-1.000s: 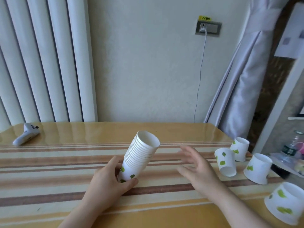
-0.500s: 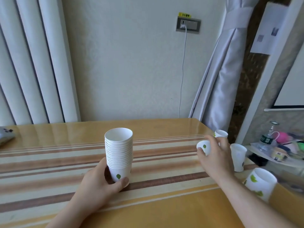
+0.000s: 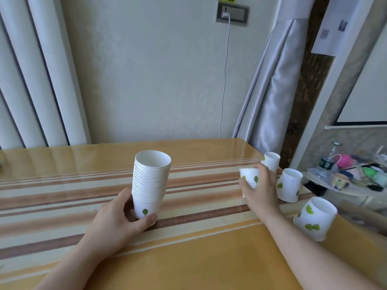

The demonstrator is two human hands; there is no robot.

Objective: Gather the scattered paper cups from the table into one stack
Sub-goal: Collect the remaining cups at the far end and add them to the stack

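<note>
A tall stack of white paper cups [image 3: 151, 181] with green leaf prints stands upright on the striped table [image 3: 188, 258], its mouth facing up. My left hand [image 3: 117, 218] grips the stack at its base. My right hand [image 3: 259, 190] is closed around a single paper cup [image 3: 249, 177] to the right of the stack, its rim showing at the left of my fingers. Three more cups stand upside down near the table's right edge: one at the back [image 3: 271, 161], one in the middle [image 3: 290, 184] and one nearest me [image 3: 314, 218].
The table's right edge runs just past the loose cups. Beyond it a low shelf [image 3: 326, 189] holds a water bottle [image 3: 325, 166] and small coloured items. A wall, a white radiator, a hanging cable and a tied grey curtain [image 3: 270, 97] are behind the table.
My left hand has set the tilted stack upright. My right hand reached right from open, closed on a single cup and lifted it slightly. The view swung to the right.
</note>
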